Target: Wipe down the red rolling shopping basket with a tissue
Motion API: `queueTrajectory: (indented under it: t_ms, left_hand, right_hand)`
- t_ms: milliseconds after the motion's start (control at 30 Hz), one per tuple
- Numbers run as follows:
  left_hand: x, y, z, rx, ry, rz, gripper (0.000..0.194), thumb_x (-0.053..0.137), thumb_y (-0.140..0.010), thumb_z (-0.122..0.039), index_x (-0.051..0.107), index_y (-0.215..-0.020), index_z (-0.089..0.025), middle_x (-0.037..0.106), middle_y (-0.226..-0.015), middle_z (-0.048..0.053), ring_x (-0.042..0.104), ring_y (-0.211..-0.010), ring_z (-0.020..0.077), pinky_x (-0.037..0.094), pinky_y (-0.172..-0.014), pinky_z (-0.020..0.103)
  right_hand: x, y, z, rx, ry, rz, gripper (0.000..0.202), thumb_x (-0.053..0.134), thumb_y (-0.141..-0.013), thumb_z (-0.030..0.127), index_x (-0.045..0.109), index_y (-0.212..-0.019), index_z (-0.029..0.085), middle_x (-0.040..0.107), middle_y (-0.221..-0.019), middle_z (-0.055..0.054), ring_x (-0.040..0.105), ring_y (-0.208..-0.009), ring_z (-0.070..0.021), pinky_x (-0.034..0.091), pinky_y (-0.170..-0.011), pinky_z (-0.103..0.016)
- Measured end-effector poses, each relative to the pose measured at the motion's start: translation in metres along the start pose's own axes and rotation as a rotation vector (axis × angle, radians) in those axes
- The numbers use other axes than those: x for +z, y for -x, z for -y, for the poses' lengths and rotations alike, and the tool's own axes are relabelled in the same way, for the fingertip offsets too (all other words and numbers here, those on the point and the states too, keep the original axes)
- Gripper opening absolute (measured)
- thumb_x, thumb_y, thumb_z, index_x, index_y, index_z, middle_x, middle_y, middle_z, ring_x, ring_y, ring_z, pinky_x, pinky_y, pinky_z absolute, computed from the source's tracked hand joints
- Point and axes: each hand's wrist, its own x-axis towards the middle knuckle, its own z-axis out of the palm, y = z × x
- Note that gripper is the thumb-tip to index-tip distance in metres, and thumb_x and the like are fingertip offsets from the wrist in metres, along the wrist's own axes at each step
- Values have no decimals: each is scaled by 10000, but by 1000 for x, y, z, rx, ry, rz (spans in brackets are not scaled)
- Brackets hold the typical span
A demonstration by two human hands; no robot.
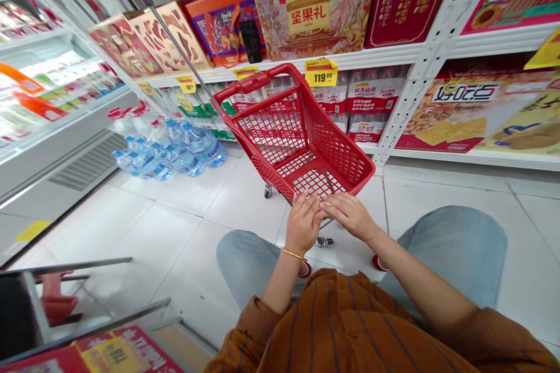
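A red plastic shopping basket cart (280, 128) stands on the tiled floor between my knees and the shelves. My left hand (303, 221), with a gold bracelet at the wrist, rests on the cart's near rim, its fingers curled over the edge. Beside it, my right hand (347, 214) lies on the same rim with its fingertips touching my left hand. Both hands are closed round the rim. Through the grid, the basket's bottom shows some floor and a thin dark bar.
White shelves (398, 58) hold gift boxes (315, 6) above bottled water packs (371, 93). Large water bottles (175, 148) stand on the floor at the left, near a refrigerated case (65, 157). Red boxes (122, 352) are at the lower left.
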Motion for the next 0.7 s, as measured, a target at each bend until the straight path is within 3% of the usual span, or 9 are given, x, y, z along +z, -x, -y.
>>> queueTrajectory:
  t_ms: [433,533,700]
  left_hand:
    - [3,-5,2,0,31,-53,285,473,-955,-236,653,-1167,-172,703,-1142,96,477,-1318,251,372,-1121,538]
    - [6,-4,-2,-30,40,-69,303,453,-959,-222,636,-1192,-158,693,-1162,101,455,-1335,248,359,-1128,541]
    - [10,0,-4,-54,66,-82,333,421,-963,-204,612,-1231,-153,663,-1222,117,402,-1378,238,335,-1145,536]
  right_hand:
    - [-7,29,-35,174,-23,30,364,534,-932,176,538,-1296,196,659,-1171,-119,560,-1192,-221,458,-1035,-469]
    - [-6,22,-24,215,-40,-9,373,569,-922,238,541,-1292,208,667,-1149,-116,578,-1161,-223,447,-1044,-503]
    - [4,5,7,138,1,-56,417,589,-905,227,534,-1317,190,663,-1167,-123,534,-1215,-243,434,-1058,-503]
